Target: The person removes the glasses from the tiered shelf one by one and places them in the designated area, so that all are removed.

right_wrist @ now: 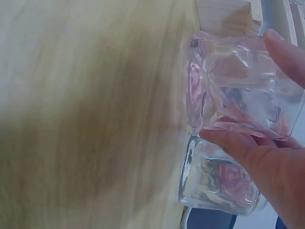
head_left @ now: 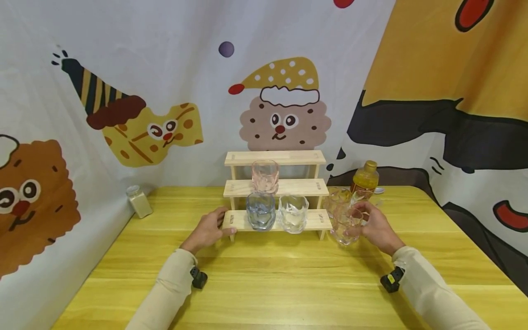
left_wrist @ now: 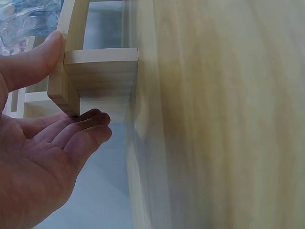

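A three-step wooden rack [head_left: 288,185] stands against the back curtain. My left hand [head_left: 209,229] grips the left end of its lowest step, thumb on the board's upper face in the left wrist view. Right of the rack, my right hand [head_left: 377,227] holds a pink-tinted glass [head_left: 345,225] between thumb and fingers. Whether its base touches the table is hard to tell. Beside that glass in the right wrist view is a clear glass [right_wrist: 214,176]. On the lowest step sit a blue glass [head_left: 261,211] and a clear glass [head_left: 293,213]; a pink glass [head_left: 265,175] occupies the middle step.
Another pink glass [head_left: 337,196] stands behind the held one, next to the rack's right side. At the back right is a bottle of yellow liquid [head_left: 365,178], with a spoon-like white object [head_left: 378,190] beside it. A small jar [head_left: 139,201] is at the left.
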Action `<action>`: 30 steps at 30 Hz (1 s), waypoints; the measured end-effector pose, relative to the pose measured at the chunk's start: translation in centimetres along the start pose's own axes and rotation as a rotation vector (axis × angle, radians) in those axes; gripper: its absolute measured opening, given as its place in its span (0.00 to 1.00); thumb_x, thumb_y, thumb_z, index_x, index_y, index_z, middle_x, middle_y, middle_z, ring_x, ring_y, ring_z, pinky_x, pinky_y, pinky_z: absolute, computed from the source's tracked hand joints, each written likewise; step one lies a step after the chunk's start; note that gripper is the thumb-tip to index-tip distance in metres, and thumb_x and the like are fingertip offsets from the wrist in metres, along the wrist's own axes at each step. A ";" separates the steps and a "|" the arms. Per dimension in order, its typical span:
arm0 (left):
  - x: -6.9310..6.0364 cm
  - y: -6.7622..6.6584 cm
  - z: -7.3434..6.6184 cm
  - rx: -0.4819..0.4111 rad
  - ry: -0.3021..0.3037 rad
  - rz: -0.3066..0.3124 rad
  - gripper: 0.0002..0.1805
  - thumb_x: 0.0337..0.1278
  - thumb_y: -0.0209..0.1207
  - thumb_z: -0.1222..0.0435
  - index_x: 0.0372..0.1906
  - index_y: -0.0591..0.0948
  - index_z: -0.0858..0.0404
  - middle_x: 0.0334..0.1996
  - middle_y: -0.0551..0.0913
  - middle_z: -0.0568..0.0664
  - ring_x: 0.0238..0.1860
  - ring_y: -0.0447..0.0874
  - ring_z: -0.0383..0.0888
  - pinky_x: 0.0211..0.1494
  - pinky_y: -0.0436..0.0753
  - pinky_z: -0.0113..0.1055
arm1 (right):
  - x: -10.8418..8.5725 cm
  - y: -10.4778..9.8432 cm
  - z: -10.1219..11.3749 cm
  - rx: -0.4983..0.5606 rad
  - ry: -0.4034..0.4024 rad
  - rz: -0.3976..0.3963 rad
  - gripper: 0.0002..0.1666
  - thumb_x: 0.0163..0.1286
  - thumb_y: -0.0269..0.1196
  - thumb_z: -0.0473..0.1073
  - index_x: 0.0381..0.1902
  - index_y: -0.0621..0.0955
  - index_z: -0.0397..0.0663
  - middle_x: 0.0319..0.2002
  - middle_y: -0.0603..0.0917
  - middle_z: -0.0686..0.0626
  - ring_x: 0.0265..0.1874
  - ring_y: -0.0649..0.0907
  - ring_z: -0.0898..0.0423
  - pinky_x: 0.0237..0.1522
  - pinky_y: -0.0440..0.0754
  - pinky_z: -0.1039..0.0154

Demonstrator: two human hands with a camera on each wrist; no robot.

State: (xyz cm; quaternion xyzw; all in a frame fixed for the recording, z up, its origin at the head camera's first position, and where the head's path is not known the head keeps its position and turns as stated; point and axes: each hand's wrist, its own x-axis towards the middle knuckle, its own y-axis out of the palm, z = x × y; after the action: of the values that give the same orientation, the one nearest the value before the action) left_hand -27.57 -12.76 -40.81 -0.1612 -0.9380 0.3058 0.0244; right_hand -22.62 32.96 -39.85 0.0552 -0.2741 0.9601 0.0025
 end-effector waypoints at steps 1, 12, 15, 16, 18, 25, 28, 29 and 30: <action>0.0 0.0 0.0 -0.002 -0.001 -0.001 0.41 0.64 0.65 0.65 0.76 0.59 0.71 0.74 0.64 0.68 0.74 0.66 0.63 0.72 0.74 0.53 | 0.0 0.0 0.0 0.000 0.001 -0.002 0.42 0.50 0.77 0.30 0.60 0.68 0.33 0.58 0.73 0.34 0.63 0.76 0.33 0.41 0.84 0.72; -0.1 0.1 -0.1 0.009 0.013 -0.003 0.40 0.64 0.65 0.67 0.76 0.60 0.72 0.73 0.67 0.69 0.73 0.68 0.63 0.71 0.75 0.54 | 0.0 0.5 -0.2 -0.049 0.021 -0.039 0.45 0.50 0.79 0.35 0.62 0.67 0.34 0.60 0.76 0.33 0.61 0.79 0.35 0.44 0.81 0.75; -0.2 0.1 -0.3 0.008 0.017 0.000 0.40 0.64 0.65 0.67 0.75 0.59 0.72 0.73 0.67 0.69 0.73 0.68 0.63 0.71 0.75 0.54 | -0.2 0.6 -0.2 -0.063 0.027 -0.057 0.46 0.51 0.79 0.36 0.63 0.67 0.34 0.60 0.77 0.33 0.60 0.79 0.34 0.43 0.81 0.76; -0.2 0.1 -0.3 0.007 0.015 0.001 0.40 0.64 0.65 0.67 0.76 0.59 0.72 0.73 0.66 0.69 0.73 0.67 0.63 0.71 0.75 0.54 | -0.2 0.7 -0.2 -0.069 0.025 -0.063 0.46 0.51 0.79 0.36 0.63 0.67 0.33 0.60 0.77 0.32 0.59 0.80 0.34 0.43 0.80 0.76; -0.2 0.1 -0.3 0.006 0.008 -0.001 0.40 0.64 0.65 0.67 0.76 0.59 0.72 0.73 0.66 0.69 0.74 0.67 0.63 0.72 0.74 0.54 | -0.3 0.8 -0.2 -0.084 0.015 -0.071 0.46 0.51 0.79 0.36 0.64 0.67 0.33 0.60 0.78 0.32 0.59 0.80 0.34 0.44 0.81 0.75; 0.0 0.0 0.0 -0.009 -0.013 0.002 0.41 0.65 0.64 0.66 0.77 0.58 0.70 0.74 0.64 0.68 0.74 0.66 0.63 0.72 0.74 0.54 | -0.4 0.7 0.6 -0.310 -0.067 -0.054 0.50 0.52 0.79 0.41 0.67 0.66 0.32 0.60 0.77 0.27 0.56 0.81 0.29 0.54 0.84 0.42; 0.0 0.0 0.0 -0.016 -0.015 0.007 0.41 0.65 0.64 0.66 0.77 0.58 0.70 0.74 0.64 0.68 0.74 0.65 0.63 0.72 0.74 0.54 | -0.8 0.2 1.8 -0.486 -0.098 -0.039 0.52 0.54 0.78 0.47 0.69 0.65 0.30 0.61 0.76 0.24 0.54 0.81 0.28 0.53 0.82 0.35; 0.0 0.0 0.0 -0.011 -0.011 0.009 0.41 0.65 0.65 0.66 0.77 0.58 0.70 0.74 0.64 0.69 0.74 0.66 0.63 0.72 0.74 0.54 | -0.9 0.1 2.4 -0.541 -0.108 -0.036 0.51 0.55 0.78 0.48 0.68 0.66 0.29 0.60 0.76 0.24 0.54 0.81 0.28 0.52 0.82 0.35; 0.0 0.0 -0.1 -0.011 -0.010 0.007 0.41 0.65 0.65 0.66 0.76 0.58 0.70 0.74 0.64 0.69 0.74 0.66 0.63 0.72 0.74 0.54 | -1.1 -0.1 3.0 -0.594 -0.123 -0.036 0.49 0.57 0.77 0.49 0.67 0.67 0.29 0.59 0.77 0.24 0.52 0.81 0.28 0.50 0.82 0.35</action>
State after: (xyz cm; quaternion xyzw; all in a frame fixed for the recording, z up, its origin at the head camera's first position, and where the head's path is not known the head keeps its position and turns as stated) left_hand -27.53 -12.70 -40.77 -0.1633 -0.9392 0.3014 0.0179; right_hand -21.24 31.48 -37.43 0.1151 -0.5415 0.8326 0.0190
